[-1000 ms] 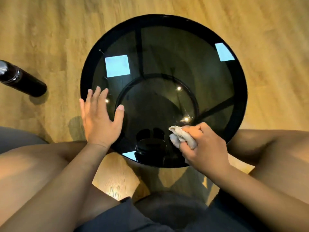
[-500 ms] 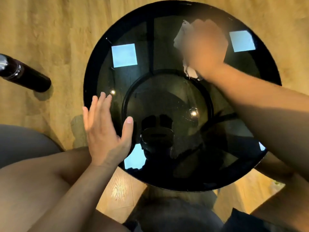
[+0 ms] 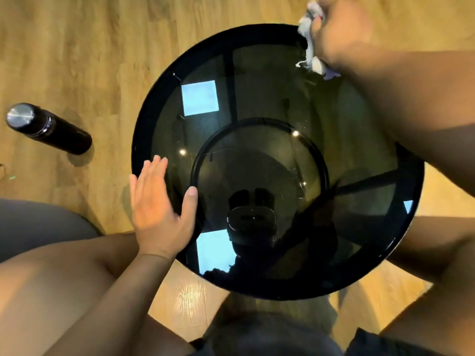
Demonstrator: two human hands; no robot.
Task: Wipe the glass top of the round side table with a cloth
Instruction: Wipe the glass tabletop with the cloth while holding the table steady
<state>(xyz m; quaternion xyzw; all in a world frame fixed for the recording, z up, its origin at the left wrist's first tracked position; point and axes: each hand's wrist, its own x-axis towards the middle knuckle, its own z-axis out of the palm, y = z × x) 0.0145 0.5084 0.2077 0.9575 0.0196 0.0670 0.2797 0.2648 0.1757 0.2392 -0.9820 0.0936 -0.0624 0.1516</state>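
Observation:
The round side table (image 3: 144,140) has a dark smoked-glass top in a black rim and fills the middle of the view. My right hand (image 3: 341,32) is stretched to the far right edge of the glass, shut on a crumpled white cloth (image 3: 312,57) that touches the glass by the rim. My left hand (image 3: 160,209) lies flat on the near left edge, fingers together and thumb spread, holding nothing. My right forearm crosses over the right side of the glass and hides part of it.
A black bottle with a silver cap (image 3: 48,128) stands on the wooden floor (image 3: 77,47) left of the table. My bare knees (image 3: 51,283) flank the near side of the table. A grey seat edge (image 3: 38,222) shows at the left.
My right hand swept the cloth from the near edge across the glass to the far right rim. My left hand stayed flat on the near left edge.

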